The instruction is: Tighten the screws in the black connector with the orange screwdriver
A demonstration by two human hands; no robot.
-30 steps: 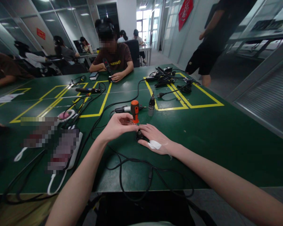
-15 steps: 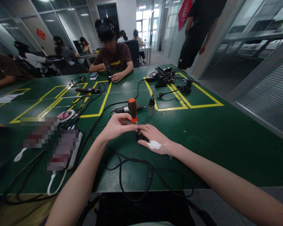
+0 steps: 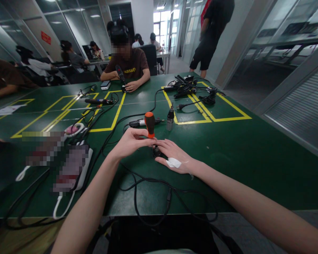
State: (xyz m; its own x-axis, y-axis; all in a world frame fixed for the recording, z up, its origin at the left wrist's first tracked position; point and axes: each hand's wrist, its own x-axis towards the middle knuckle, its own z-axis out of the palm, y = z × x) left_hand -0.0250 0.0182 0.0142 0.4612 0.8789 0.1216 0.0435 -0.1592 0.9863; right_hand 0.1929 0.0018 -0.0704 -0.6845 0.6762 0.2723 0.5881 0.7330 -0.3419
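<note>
- The orange-and-dark screwdriver point(image 3: 149, 124) is held nearly upright, handle on top, in the narrow grip of the left hand point(image 3: 132, 143).
- Between thumb and fingers of the right hand point(image 3: 175, 155), a small dark part point(image 3: 156, 151) is seen on the green worktop point(image 3: 241, 151); whether it is gripped cannot be told.
- Behind, a black-and-silver tool point(image 3: 170, 119) is placed upright.

Head camera is looking forward and down from behind the table point(image 3: 254, 165), catching left hand point(image 3: 132, 141) and right hand point(image 3: 175, 155) close, seated person point(image 3: 137, 60) opposite sitting farther off.
</note>
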